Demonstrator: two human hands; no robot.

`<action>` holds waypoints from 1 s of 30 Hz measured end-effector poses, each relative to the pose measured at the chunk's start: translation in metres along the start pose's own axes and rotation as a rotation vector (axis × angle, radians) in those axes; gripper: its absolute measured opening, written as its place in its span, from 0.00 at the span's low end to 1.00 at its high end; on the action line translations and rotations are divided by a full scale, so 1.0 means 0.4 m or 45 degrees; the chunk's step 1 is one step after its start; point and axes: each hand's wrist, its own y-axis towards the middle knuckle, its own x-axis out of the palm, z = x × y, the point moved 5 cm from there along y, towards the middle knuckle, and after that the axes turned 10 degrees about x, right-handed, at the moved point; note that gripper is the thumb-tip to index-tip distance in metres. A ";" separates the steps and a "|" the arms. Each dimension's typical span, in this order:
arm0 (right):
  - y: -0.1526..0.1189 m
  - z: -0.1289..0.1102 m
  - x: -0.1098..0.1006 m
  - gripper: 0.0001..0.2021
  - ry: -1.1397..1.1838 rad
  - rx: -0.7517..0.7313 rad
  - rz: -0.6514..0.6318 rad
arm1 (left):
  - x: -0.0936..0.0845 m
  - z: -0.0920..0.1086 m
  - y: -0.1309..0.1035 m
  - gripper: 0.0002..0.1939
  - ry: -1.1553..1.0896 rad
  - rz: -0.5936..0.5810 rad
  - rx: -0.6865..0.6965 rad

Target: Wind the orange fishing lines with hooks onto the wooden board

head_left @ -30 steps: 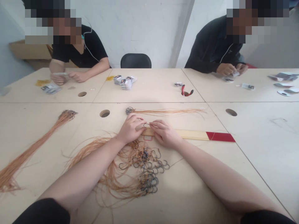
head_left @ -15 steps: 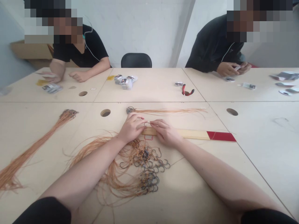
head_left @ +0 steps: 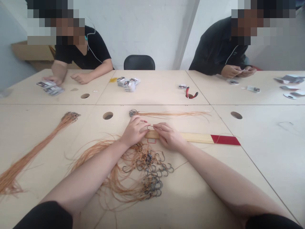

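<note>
A single fishhook (head_left: 148,127) is pinched between my two hands, above the near end of a flat wooden strip (head_left: 197,137) with a red end. My left hand (head_left: 135,131) is closed on the hook's bend side. My right hand (head_left: 169,135) pinches its shank end with thumb and forefinger. Just below my hands lies a tangled pile of dark fishhooks (head_left: 152,184) tied to orange line (head_left: 114,181). Beyond my fingers, a straight bundle of hooked orange line (head_left: 162,113) stretches to the right. Whether line is tied to the held hook is too small to tell.
Another bundle of hooks and orange line (head_left: 45,148) lies at the left. Red-handled pliers (head_left: 191,93) sit in a table hole. Small packets (head_left: 128,84) are stacked across the table. Two co-workers handle packets opposite, with a black chair (head_left: 139,62) between them.
My hands and the hook have stayed nearly still. The left co-worker's hand has lowered a packet onto the stack, and the right co-worker's hands have shifted slightly.
</note>
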 end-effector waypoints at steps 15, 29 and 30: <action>0.001 -0.003 -0.002 0.20 -0.057 -0.027 0.012 | 0.001 0.005 0.001 0.10 -0.026 0.016 0.026; -0.004 0.054 -0.116 0.18 -0.064 0.097 0.193 | 0.003 -0.019 0.000 0.08 -0.043 0.076 -0.023; -0.005 0.077 -0.143 0.17 -0.080 0.155 0.242 | 0.004 -0.024 0.000 0.08 -0.037 0.086 -0.037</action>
